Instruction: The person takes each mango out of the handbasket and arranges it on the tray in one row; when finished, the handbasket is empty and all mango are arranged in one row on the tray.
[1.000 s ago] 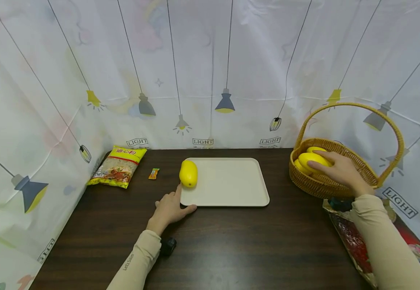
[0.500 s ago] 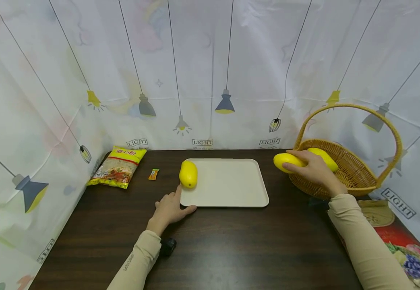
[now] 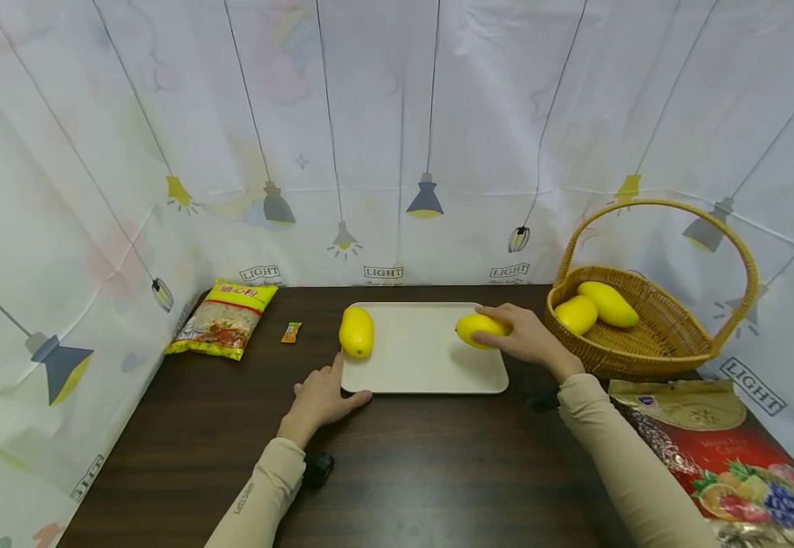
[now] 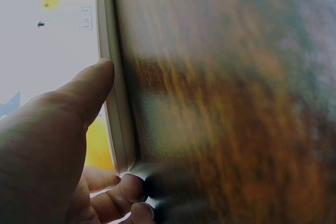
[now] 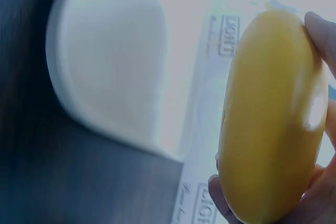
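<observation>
My right hand (image 3: 521, 332) holds a yellow mango (image 3: 482, 330) over the right part of the white tray (image 3: 424, 373). Seen from the right wrist, this mango (image 5: 273, 119) lies between thumb and fingers, apart from the tray. A second mango (image 3: 356, 332) rests at the tray's left end. At the tray's near left corner, my left hand (image 3: 319, 394) touches the rim with thumb and fingers spread. The left wrist view has the thumb (image 4: 94, 90) against the tray's outer edge. Two more mangoes, one nearer (image 3: 577, 314) and one behind (image 3: 609, 304), lie in the wicker basket (image 3: 643, 358).
The basket's tall handle (image 3: 671, 205) arches up at the right. In front of it lies a red and gold fruit-print bag (image 3: 725, 457). A yellow food packet (image 3: 225, 318) and a small orange wrapped candy (image 3: 291, 332) are at the left. A printed curtain (image 3: 383, 152) closes off the back.
My right hand has lifted a mango out of the basket and carried it left, over the tray. The left hand has stayed at the tray's corner.
</observation>
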{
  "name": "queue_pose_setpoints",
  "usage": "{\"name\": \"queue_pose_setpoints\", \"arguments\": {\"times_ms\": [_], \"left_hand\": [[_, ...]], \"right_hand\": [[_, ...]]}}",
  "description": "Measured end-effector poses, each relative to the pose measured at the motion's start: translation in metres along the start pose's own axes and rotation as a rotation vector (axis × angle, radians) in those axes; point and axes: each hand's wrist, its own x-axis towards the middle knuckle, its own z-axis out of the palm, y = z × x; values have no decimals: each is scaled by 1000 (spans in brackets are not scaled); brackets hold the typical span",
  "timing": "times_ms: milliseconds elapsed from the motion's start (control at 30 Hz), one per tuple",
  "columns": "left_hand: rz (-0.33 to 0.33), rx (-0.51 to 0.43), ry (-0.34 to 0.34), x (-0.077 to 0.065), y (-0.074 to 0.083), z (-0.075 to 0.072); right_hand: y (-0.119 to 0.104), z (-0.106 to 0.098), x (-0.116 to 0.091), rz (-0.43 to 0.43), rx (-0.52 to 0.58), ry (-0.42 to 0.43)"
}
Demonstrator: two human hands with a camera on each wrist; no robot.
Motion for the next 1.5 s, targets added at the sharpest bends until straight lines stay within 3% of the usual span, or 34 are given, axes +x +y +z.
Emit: {"name": "queue_pose_setpoints", "arguments": {"times_ms": [333,500,700,833,1133,1300,1500], "left_hand": [[-5,3,4,0,-1,0],[-2,14,2,1,-2,2],[-3,12,8,1,-3,2],[-2,6,13,0,-3,2],[-4,16,10,2,-2,1],[-14,26,5,3,-2,1],[-11,23,4,3,-1,2]], "right_hand": [[-16,45,20,-36,26,-123],[-24,54,30,-79,75,-205],[-34,62,43,-134,97,-226],[-41,67,49,-127,74,-230],[-50,56,41,21,27,-158],[-46,57,36,24,-61,-93],[-45,60,36,-12,-87,-64]]}}
